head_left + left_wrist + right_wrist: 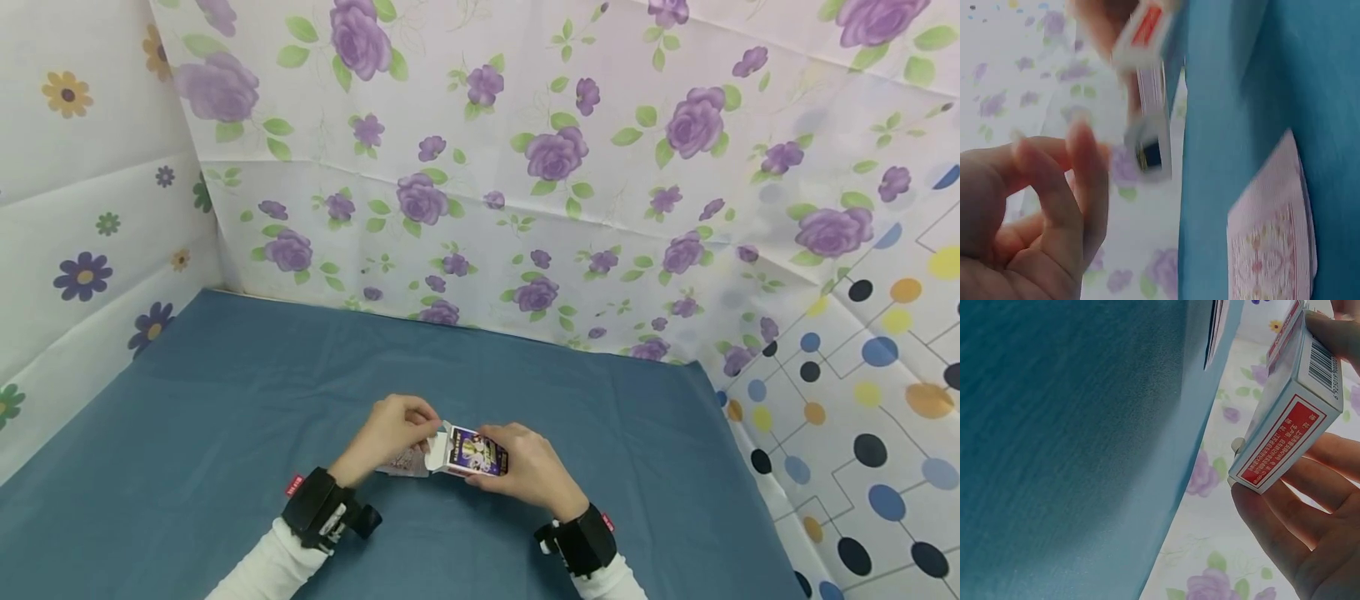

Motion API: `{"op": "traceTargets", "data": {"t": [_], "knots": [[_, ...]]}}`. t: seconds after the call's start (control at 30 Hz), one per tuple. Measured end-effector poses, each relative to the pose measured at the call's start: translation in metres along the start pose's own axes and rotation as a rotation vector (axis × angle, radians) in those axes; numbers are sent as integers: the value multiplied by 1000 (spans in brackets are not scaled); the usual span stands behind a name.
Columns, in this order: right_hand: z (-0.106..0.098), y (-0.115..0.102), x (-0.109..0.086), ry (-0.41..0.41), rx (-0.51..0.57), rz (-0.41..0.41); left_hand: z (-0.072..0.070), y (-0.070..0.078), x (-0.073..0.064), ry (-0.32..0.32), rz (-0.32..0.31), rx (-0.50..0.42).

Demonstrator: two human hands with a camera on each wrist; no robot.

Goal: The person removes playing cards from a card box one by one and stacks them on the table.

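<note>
A small white card box (478,452) with a dark purple printed face is held in my right hand (525,462), thumb on one edge and fingers along the other. Its end flap (1155,153) stands open toward my left hand (399,427). That hand's fingers are bent beside the flap, and the left wrist view shows a gap between them and the box. Red panels and a barcode show on the box's sides in the right wrist view. Below the left hand, pink-patterned playing cards (1263,256) lie in a stack on the cloth, partly covered by the hand in the head view.
Blue cloth (300,375) covers the table. A wall sheet with purple flowers (555,154) hangs behind, a daisy-print sheet (82,275) at the left and a dotted sheet (870,450) at the right. Black camera straps (318,510) are on both wrists.
</note>
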State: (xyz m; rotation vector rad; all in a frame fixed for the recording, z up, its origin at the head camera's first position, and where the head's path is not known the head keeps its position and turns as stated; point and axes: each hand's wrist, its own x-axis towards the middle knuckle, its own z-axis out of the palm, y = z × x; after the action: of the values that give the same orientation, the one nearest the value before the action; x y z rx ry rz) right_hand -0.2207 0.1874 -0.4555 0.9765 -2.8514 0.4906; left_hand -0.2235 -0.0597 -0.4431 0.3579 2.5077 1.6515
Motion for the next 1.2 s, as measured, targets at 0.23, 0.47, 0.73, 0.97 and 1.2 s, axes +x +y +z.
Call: {"op": "traceTargets", "data": {"t": [0.23,0.47,0.73,0.97,1.2], "knots": [[-3,-3,-1,10,-6,-11,14,6,-9,-82,-52,16],[-4,-6,-3,27,-3,-23,15,2,-12,-180,13,2],[-5,-6,-3,49,-5,-36,15,-2,-8,-237,-41,-40],[-4,-5,-4,48,-7,-23,16,-4,-5,-222,-85,-100],[-4,-3,-4,55,-7,-12,15,-4,-3,-211,-133,-157]]}}
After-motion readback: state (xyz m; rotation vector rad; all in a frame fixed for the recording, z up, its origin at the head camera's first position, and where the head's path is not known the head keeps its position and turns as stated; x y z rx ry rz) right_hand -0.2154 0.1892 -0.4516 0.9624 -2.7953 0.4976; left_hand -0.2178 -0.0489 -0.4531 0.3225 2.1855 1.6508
